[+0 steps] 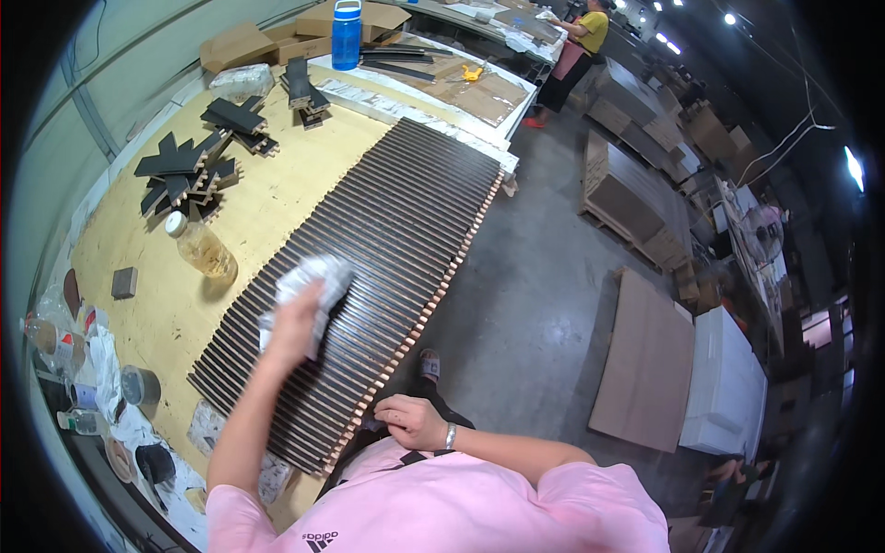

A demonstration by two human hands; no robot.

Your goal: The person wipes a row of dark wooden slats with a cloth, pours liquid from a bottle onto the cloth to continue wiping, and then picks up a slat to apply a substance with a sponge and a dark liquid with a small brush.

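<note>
Cloth [334, 273] is clasped in the left grip [295, 324], over slats [406, 212] whose row runs forward-right; right grip [412, 422], beside slat ends: closure cannot be told.

L hand [293, 323]: back of hand up, fingers fwd & closed; blurry, fingertips hidden.
L wrist [275, 362]: approx. in line w/ forearm.
L forearm [244, 424]: bare, up from lower L, angled slightly R.
R hand [413, 422]: by waist, knuckles up, fingers loosely bent, pointing L; tips hard to make out.
R wrist [457, 436]: close to straight, in front of torso.
R forearm [525, 450]: bare, approx. horiz. across body from R side.
Hands: well apart, L farther fwd than R.
</note>
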